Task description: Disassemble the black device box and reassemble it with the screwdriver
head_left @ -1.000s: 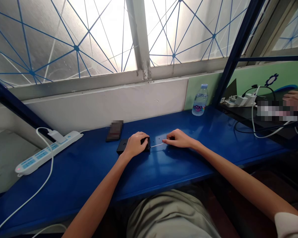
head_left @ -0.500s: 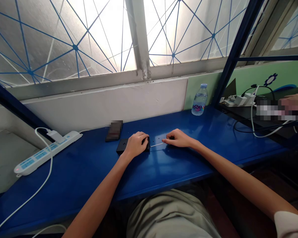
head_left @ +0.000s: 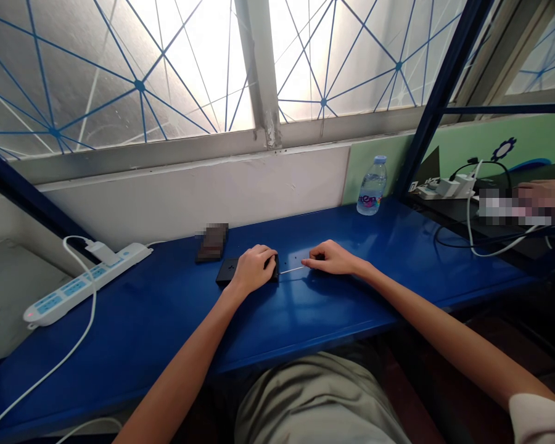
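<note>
So you've got the black box (head_left: 226,270) lying flat on the blue tabletop (head_left: 277,327), right around the middle, a bit toward the wall side. Your left hand (head_left: 254,269) is draped over its right part, fingers on top and thumb down near the end, so you're holding it against the table. A thin, pale rod (head_left: 290,271) runs from just beside that right end across to your right hand (head_left: 329,258) — fingers curled in, pinching it. Whether the rod's tip touches the box is too small for me to tell. A couple of tiny dark specks (head_left: 295,258) sit on the blue surface between your hands.

Just behind the box, to its left, there's a dark flat object (head_left: 213,240) with one corner pixelated. Further right, a clear bottle (head_left: 369,191) with a blue cap stands upright near the green panel (head_left: 351,161). Way over on your left you've got a white power strip (head_left: 81,290) with a white plug (head_left: 102,253) in it, and a white cable (head_left: 92,314) looping down from that. Far right — another person's hand (head_left: 550,192), beside a pixelated patch.
</note>
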Demonstrator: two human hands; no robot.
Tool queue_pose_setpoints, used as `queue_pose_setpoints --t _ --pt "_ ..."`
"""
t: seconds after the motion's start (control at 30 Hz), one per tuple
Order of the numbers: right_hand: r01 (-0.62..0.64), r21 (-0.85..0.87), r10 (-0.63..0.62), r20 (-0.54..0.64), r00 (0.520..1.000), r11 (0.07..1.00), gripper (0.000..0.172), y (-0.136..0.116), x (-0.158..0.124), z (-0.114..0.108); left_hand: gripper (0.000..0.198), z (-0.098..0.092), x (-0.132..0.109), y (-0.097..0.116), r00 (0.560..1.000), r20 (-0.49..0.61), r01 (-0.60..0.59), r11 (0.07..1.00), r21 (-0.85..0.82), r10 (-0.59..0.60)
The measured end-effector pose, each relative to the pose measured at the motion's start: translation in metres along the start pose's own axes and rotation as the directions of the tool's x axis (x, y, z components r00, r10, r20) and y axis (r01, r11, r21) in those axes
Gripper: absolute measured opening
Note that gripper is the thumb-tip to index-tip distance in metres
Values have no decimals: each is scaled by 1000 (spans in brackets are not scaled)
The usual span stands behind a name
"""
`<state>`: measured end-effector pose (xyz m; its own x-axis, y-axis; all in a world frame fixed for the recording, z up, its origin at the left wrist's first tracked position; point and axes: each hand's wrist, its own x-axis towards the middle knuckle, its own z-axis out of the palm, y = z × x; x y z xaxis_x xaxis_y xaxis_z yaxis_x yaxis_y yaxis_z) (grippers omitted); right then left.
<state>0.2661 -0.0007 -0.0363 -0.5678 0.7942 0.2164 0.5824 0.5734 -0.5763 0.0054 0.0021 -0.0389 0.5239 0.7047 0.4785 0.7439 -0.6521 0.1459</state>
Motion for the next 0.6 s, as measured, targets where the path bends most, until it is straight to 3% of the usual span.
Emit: queue_pose_setpoints --t 0.27,0.6 --pt "0 15 0 0 1000 1000 53 -2 -1 -1 27 2 0 0 1000 -19 -5 1000 22 5" --pt "-26 72 19 94 995 997 47 -3 -5 -11 28 5 -1 2 998 -54 -14 998 57 17"
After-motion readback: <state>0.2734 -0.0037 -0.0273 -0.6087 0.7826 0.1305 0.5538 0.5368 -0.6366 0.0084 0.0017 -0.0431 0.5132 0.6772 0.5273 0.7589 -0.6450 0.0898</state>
